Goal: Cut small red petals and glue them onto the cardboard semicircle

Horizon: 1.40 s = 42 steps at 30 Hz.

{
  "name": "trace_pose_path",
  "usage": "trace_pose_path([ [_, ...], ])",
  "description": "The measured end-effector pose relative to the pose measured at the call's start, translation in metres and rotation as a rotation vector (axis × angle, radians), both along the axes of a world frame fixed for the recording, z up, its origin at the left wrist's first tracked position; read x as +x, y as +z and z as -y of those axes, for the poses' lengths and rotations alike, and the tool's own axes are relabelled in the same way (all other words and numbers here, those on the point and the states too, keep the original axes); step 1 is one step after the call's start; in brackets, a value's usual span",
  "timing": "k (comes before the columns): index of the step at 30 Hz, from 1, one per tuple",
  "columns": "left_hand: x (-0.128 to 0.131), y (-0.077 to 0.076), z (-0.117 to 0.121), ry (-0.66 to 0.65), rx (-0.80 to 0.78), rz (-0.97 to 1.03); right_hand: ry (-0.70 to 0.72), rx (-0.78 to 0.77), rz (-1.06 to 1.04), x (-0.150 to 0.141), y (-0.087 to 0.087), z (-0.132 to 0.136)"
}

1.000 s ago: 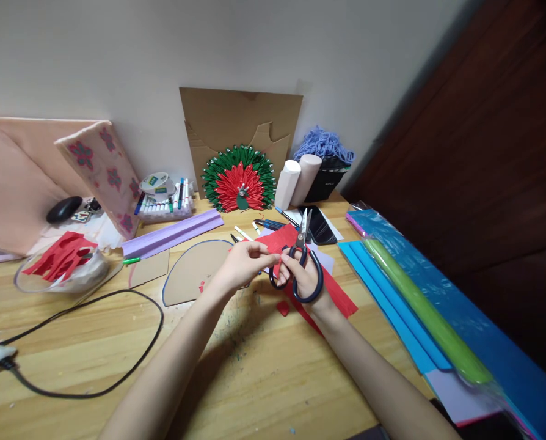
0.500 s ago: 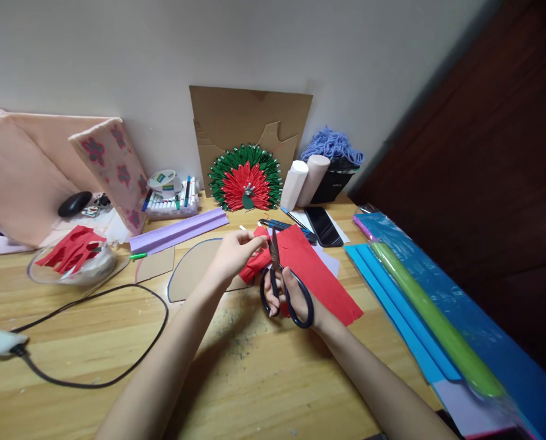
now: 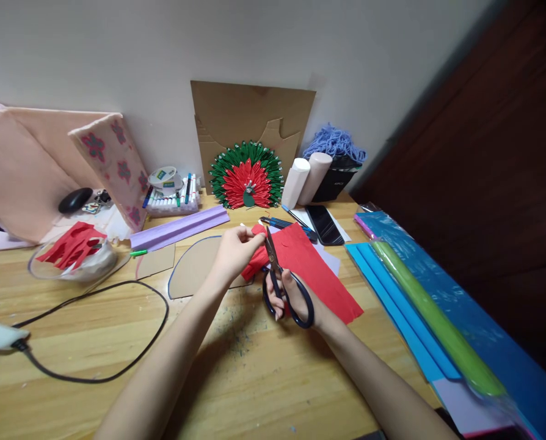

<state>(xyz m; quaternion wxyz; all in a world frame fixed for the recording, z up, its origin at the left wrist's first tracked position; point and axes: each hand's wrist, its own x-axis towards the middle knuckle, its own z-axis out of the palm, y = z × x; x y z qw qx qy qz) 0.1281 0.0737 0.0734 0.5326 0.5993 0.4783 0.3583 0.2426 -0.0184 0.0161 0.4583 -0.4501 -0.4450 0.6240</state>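
Note:
My left hand (image 3: 237, 252) is closed in a pinch at the scissor tips. A piece of red paper seems to be in its fingertips, mostly hidden by them. The dark-handled scissors (image 3: 273, 257) are in my right hand (image 3: 297, 292), thumb and fingers through the loops. Their blades point up and away, almost together, touching or very close to the left fingertips. Beneath and to the right of the scissors lies a red crepe paper sheet (image 3: 324, 276), and more red paper (image 3: 253, 265) shows below my left hand.
A bowl (image 3: 99, 264) with red scraps stands left, near a looped black cable (image 3: 167, 318). Rounded cardboard (image 3: 191, 269) lies beside my left hand. Behind are a red-green peacock craft (image 3: 247, 177), a marker box (image 3: 174, 205) and a phone (image 3: 324, 225). Blue and green rolls (image 3: 438, 318) line the right.
My right hand has turned the scissors so the blades swing left to my left fingertips. The left hand has shifted slightly left and up. More of the red sheet shows; the view has shifted slightly.

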Motion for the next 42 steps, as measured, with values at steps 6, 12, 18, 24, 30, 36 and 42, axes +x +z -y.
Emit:
trace_pose_path([
  [6,-0.0004,-0.0039,-0.0008,0.0,0.043,-0.001,0.005,-0.016,-0.003,0.0001,-0.0009,0.0005],
  [12,-0.0008,-0.0061,-0.0004,-0.014,0.057,-0.014,0.005,-0.01,-0.003,0.0,-0.0036,0.0003],
  [18,0.0005,-0.0044,-0.0008,-0.016,0.04,-0.015,0.005,-0.013,-0.011,-0.0006,-0.0011,0.0013],
  [24,0.0005,-0.0026,0.0002,-0.017,0.029,-0.015,-0.001,-0.016,0.0,-0.0005,0.0001,0.0017],
  [30,-0.0005,-0.0017,0.001,-0.014,0.028,-0.019,-0.001,-0.016,0.007,-0.0007,0.0022,0.002],
  [36,-0.0001,-0.0033,0.0001,-0.017,0.032,-0.03,-0.011,-0.034,-0.022,-0.0014,-0.0011,0.0012],
  [42,-0.0002,-0.0019,-0.0001,-0.014,0.037,-0.035,-0.036,-0.109,-0.072,-0.0034,-0.0048,-0.0018],
])
